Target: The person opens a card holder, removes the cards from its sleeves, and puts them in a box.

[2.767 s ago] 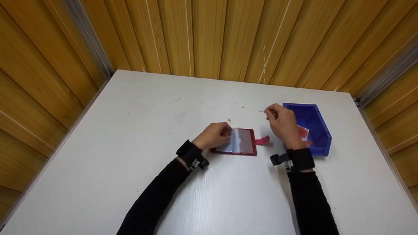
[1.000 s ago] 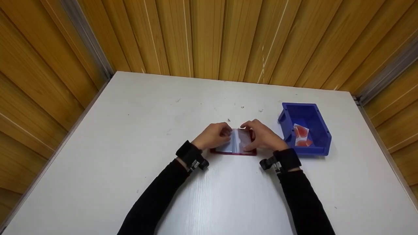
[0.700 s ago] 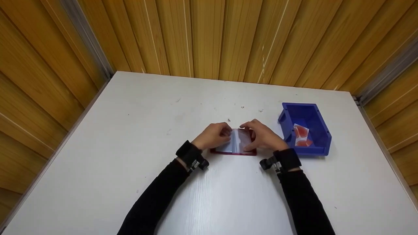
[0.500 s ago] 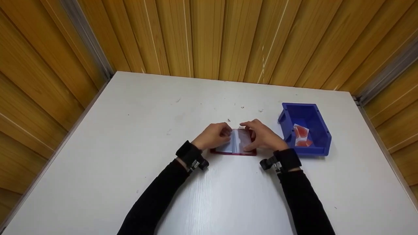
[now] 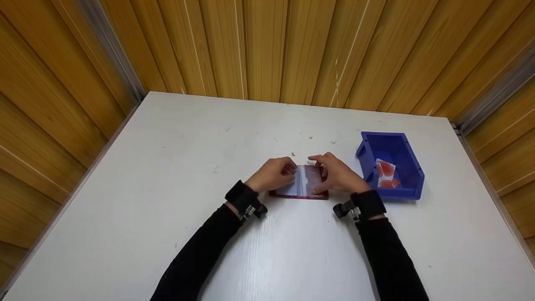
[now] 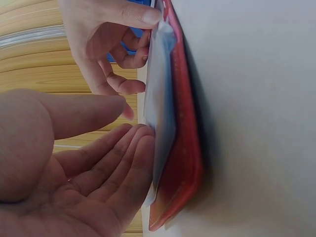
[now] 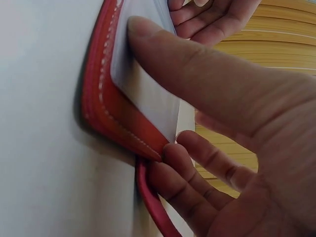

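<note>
A red card holder (image 5: 304, 190) with clear plastic sleeves lies spread on the white table between both hands. My left hand (image 5: 271, 173) rests over its left half; in the left wrist view, loosely bent fingers (image 6: 133, 163) touch the sleeves while the thumb stands away. My right hand (image 5: 339, 173) holds the right side. Its thumb (image 7: 148, 32) presses on a clear sleeve (image 7: 148, 89) in the right wrist view, and its fingers meet the cover's outer edge beside the red strap (image 7: 154, 202). In the head view that hand hides the strap.
To the right of my right hand stands a blue bin (image 5: 411, 167), with red-and-white printed pieces (image 5: 385, 173) inside. Small scraps and marks (image 5: 310, 137) dot the white table (image 5: 200, 138). Wood-patterned walls (image 5: 267, 50) rise behind the table and at its sides.
From beside the blue bin, my right hand has moved left and down onto the card holder's right side. Over the last second both hands have stayed almost still.
</note>
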The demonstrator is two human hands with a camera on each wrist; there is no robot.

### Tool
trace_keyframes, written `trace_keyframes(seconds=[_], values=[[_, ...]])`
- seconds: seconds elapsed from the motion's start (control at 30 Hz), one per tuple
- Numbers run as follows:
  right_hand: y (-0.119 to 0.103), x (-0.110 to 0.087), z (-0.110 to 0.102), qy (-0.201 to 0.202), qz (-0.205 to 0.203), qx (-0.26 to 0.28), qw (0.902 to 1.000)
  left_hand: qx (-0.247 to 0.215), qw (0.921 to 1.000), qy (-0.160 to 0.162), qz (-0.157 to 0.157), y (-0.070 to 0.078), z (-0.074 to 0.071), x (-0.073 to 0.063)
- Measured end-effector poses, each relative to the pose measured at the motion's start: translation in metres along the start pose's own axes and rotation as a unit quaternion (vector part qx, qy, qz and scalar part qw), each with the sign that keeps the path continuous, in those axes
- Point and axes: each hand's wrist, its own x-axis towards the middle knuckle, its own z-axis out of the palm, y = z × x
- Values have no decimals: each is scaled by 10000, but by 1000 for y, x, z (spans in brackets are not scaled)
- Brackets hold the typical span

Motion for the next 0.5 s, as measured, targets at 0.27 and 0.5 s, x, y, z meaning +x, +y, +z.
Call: trace_keyframes(seconds=[0.27,0.5], values=[[0,0,0,-13,-46,-3,10000,-1,10000,10,-17,1,0,0],[0,0,0,53,-90,-9,9999,84,10000,-9,-5,0,0,1]])
